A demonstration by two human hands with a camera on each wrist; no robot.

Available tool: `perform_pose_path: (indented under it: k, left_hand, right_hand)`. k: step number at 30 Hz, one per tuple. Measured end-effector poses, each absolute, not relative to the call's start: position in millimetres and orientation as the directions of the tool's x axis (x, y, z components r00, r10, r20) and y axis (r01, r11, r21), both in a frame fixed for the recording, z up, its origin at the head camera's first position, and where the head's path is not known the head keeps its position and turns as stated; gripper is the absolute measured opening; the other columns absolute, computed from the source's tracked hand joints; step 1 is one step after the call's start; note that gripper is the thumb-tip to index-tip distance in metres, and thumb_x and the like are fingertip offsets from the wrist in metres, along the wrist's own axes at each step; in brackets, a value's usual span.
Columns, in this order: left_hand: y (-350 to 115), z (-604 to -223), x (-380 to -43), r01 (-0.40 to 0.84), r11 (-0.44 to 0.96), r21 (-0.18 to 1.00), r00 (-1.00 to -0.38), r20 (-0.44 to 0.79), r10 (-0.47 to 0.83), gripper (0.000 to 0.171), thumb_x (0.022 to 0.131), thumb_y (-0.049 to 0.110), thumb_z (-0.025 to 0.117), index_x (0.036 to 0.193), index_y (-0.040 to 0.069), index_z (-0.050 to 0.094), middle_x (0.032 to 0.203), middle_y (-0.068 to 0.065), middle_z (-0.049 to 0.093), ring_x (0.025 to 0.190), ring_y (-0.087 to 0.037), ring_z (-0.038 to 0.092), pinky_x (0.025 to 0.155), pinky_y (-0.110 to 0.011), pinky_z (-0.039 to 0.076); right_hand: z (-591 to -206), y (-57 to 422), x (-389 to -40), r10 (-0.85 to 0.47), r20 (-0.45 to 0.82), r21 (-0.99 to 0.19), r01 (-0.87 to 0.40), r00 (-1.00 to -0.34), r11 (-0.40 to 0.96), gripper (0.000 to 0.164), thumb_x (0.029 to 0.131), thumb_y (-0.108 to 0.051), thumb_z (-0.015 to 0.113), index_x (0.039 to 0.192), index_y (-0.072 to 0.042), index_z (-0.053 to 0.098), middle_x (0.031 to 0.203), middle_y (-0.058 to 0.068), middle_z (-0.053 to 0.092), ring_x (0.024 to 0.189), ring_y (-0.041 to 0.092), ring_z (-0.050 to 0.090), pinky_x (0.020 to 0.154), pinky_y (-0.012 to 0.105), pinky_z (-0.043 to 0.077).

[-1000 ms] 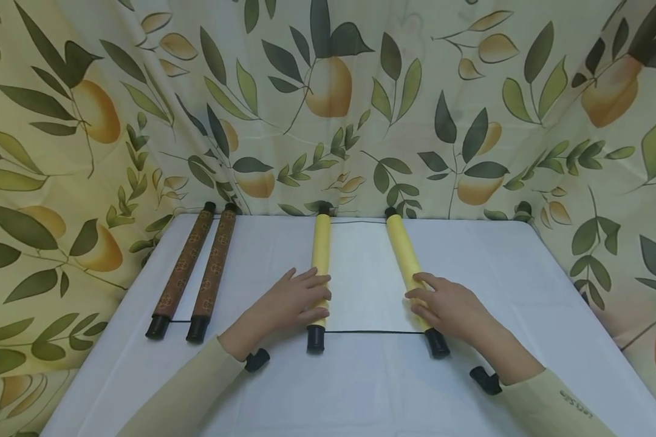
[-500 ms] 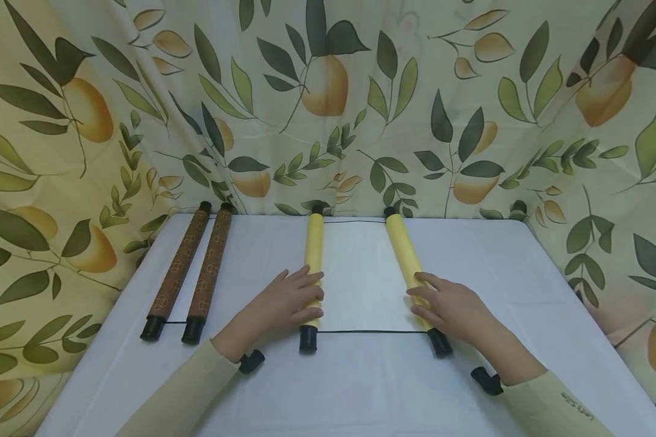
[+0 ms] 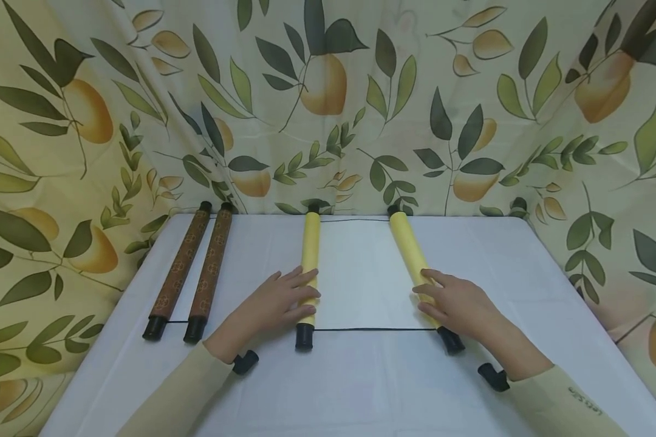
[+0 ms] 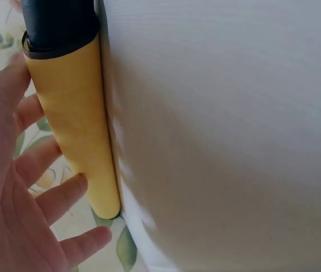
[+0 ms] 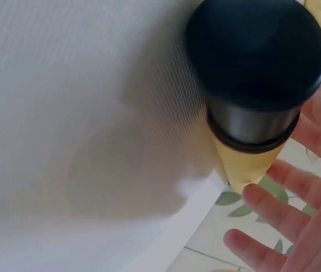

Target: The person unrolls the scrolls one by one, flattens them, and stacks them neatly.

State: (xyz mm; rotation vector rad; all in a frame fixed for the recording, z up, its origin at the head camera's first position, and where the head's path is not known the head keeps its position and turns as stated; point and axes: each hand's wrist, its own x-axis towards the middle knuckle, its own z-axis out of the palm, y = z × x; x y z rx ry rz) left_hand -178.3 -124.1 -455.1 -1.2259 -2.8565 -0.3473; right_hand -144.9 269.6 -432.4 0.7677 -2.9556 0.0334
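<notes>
- The scroll [image 3: 361,255] is lying mid-table, its pale sheet [image 3: 366,297] stretching between two yellow rolls
- The left hand [image 3: 276,303] is resting loose-fingered against the left roll [image 3: 311,243], not clasping it
- The right hand [image 3: 461,303] is touching the right roll [image 3: 407,240] just as loosely, fingers spread
- To my eye it is looking light: stiff along the rolls, soft and easily creased across the sheet, perhaps a bit slippery
- I'd be guiding it by the rolls or their black knobs [image 3: 304,337], sparing the sheet
- The knobs are looking smooth and hard, the yellow covering matt, the sheet finely ribbed up close
- A brown patterned scroll [image 3: 210,267] is lying to the left on the white-covered table [image 3: 382,388], leafy cloth [image 3: 355,145] hanging behind
</notes>
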Motion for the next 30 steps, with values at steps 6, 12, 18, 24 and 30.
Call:
perform_pose_path:
  k: [6,12,18,24,30]
  left_hand:
    - [-128.9,-455.6,-178.2,0.725,0.668,0.167,-0.688,0.145,0.711,0.043,0.091,0.056,0.040,0.123,0.032,0.056,0.146,-0.001,0.033,0.133,-0.019,0.030,0.098,-0.056,0.030]
    - [-130.1,-452.7,-175.4,0.716,0.674,0.184,-0.698,0.145,0.701,0.043,0.092,0.055,0.039,0.121,0.031,0.059,0.146,-0.002,0.032,0.131,-0.017,0.033,0.098,-0.054,0.031]
    - [-129.2,-456.3,-176.4,0.717,0.676,0.172,-0.697,0.143,0.703,0.043,0.093,0.056,0.036,0.120,0.030,0.058,0.148,0.002,0.028,0.136,-0.025,0.024,0.102,-0.057,0.023]
    - [-127.7,-458.0,-177.5,0.709,0.684,0.171,-0.704,0.136,0.697,0.042,0.093,0.056,0.036,0.118,0.030,0.056,0.146,0.000,0.032,0.136,-0.027,0.022,0.103,-0.058,0.020]
    - [-129.8,-456.3,-178.0,0.703,0.697,0.140,-0.711,0.135,0.690,0.045,0.092,0.056,0.040,0.127,0.032,0.052,0.144,-0.001,0.035,0.134,-0.023,0.027,0.101,-0.055,0.027]
  right_hand:
    - [-430.7,274.9,-143.8,-0.467,0.070,0.014,-0.468,-0.881,0.884,0.034,0.085,-0.038,0.063,0.115,-0.021,0.066,0.135,0.009,0.047,0.112,0.029,0.053,0.082,0.047,0.047]
    - [-427.9,278.5,-142.8,-0.450,0.039,0.030,-0.449,-0.892,0.893,0.036,0.085,-0.036,0.062,0.116,-0.019,0.064,0.133,0.010,0.049,0.111,0.029,0.054,0.083,0.047,0.046]
    - [-427.5,281.4,-140.4,-0.428,0.047,0.022,-0.427,-0.903,0.904,0.026,0.086,-0.034,0.062,0.109,-0.023,0.069,0.134,0.011,0.047,0.105,0.030,0.056,0.078,0.047,0.048]
    - [-430.2,284.7,-139.8,-0.452,0.078,0.016,-0.452,-0.889,0.892,0.024,0.084,-0.029,0.065,0.106,-0.021,0.069,0.136,0.009,0.046,0.112,0.030,0.053,0.082,0.046,0.047]
    - [-428.6,286.8,-141.9,-0.451,0.068,0.041,-0.449,-0.890,0.892,0.026,0.084,-0.029,0.064,0.110,-0.025,0.068,0.131,0.015,0.048,0.105,0.031,0.056,0.075,0.047,0.048]
